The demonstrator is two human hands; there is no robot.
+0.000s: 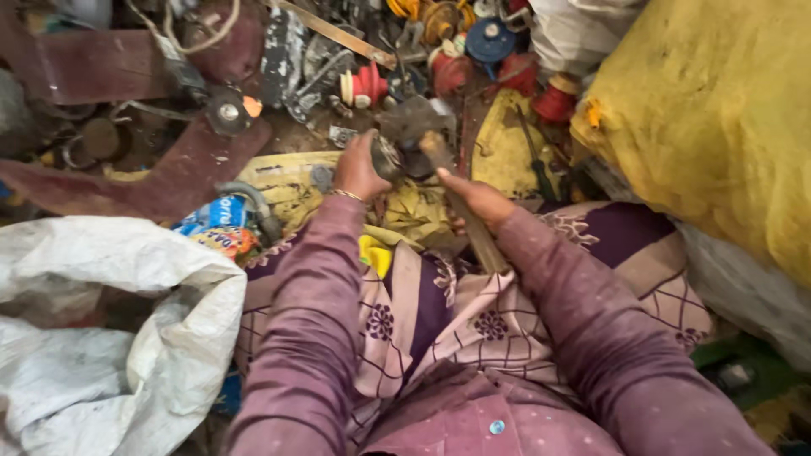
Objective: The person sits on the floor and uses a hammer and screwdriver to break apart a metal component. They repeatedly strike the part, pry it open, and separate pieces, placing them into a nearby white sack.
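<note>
white sack (110, 338): slumping open way off to the left of the hammer; crumpled and dusty
fan blades (169, 181): dark red metal ones lying up and left of the hammer head; a round hub sitting where they meet
left hand (359, 169): fingers curling tight around a small dark metal part (387, 158); pressing it right against the left side of the hammer head; thin bangle showing at the wrist
hammer (439, 160): grimy head sitting dead centre just past the person's lap; wooden handle running down and right towards the knees
right hand (477, 198): wrapping around the hammer handle just below the head; thumb lying straight along the wood; can't really see the other fingers underneath
red spools (365, 84): sitting in the junk pile just above the hammer
yellow sack (710, 118): bulging well to the right of the hammer
</note>
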